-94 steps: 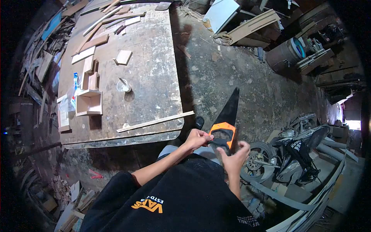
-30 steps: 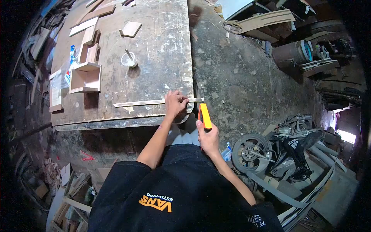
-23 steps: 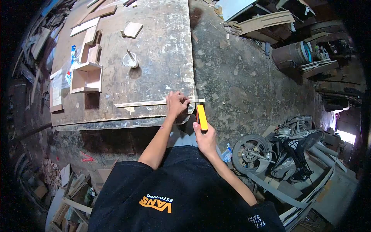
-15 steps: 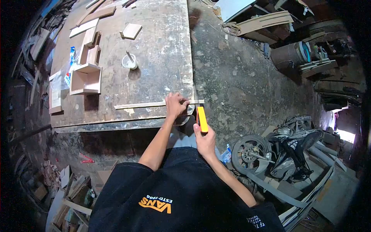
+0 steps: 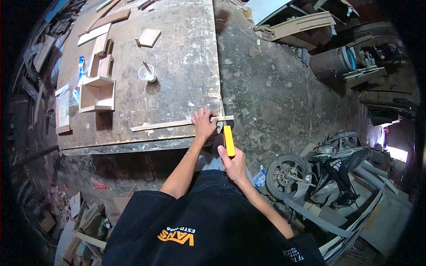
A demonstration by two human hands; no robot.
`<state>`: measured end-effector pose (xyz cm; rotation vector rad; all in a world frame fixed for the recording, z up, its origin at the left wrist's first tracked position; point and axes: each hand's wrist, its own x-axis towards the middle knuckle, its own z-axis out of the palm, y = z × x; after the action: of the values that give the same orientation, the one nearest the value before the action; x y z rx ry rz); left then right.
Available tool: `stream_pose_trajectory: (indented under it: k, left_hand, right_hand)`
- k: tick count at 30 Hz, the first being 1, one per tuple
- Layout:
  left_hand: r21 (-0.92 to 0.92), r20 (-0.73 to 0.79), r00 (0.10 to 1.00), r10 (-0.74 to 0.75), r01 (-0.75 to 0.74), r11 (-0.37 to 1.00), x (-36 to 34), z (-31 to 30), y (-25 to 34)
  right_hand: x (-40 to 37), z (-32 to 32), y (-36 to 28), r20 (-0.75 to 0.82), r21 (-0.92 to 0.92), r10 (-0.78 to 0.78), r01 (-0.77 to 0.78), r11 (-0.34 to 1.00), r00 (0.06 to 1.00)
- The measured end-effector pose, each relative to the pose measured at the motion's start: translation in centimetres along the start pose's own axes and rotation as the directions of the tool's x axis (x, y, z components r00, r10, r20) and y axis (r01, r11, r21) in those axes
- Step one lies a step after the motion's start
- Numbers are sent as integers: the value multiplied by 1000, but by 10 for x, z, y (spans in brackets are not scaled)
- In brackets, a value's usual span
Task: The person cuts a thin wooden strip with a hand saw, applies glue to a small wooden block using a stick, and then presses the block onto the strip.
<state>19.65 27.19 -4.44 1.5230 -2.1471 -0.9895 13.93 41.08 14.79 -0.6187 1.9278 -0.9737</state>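
Thin wooden strips (image 5: pixel 164 125) lie along the near edge of the worn wooden table (image 5: pixel 177 53), their right ends jutting past the table's right edge. My left hand (image 5: pixel 205 122) presses on them near that edge, fingers bent around them. In my right hand (image 5: pixel 233 163) is the yellow handle of a saw (image 5: pixel 228 141), gripped with the thumb on its near end. The saw's thin blade is hard to make out; it points away from me, at the strips just right of my left hand.
A white cup (image 5: pixel 147 73) with a stick in it, small open wooden boxes (image 5: pixel 97 94) and a wood piece (image 5: pixel 149 37) sit on the table. A motorcycle wheel (image 5: pixel 288 176) and parts lie on the floor at right. Wood scraps (image 5: pixel 88 217) lie at lower left.
The saw and my right hand have moved slightly nearer my body and left. My left hand stays on the strips, a little further right.
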Motion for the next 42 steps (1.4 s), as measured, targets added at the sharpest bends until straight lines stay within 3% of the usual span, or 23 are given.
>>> stream_pose_trajectory:
  k: [8, 14, 20, 38, 42]
  left_hand:
    - [-59, 12, 1000, 4, -3, 998, -1, -3, -1]
    - [-84, -23, 999, 47, -49, 995, -1, -7, -5]
    - [-75, -3, 999, 46, -46, 996, 1, -8, -5]
    - [-83, 25, 999, -24, 26, 996, 7, 1, -10]
    - [-92, 51, 998, -34, 39, 995, 8, -2, -8]
  right_hand:
    - [2, 4, 3, -117, 95, -2, 13, 995, 993]
    - [1, 0, 10, -159, 26, -54, 58, 998, 986]
    - [3, -2, 18, -149, 66, -19, 29, 997, 989]
    - [2, 5, -22, -147, -86, -113, 101, 991, 983]
    - [17, 3, -31, -106, -37, -17, 13, 999, 994]
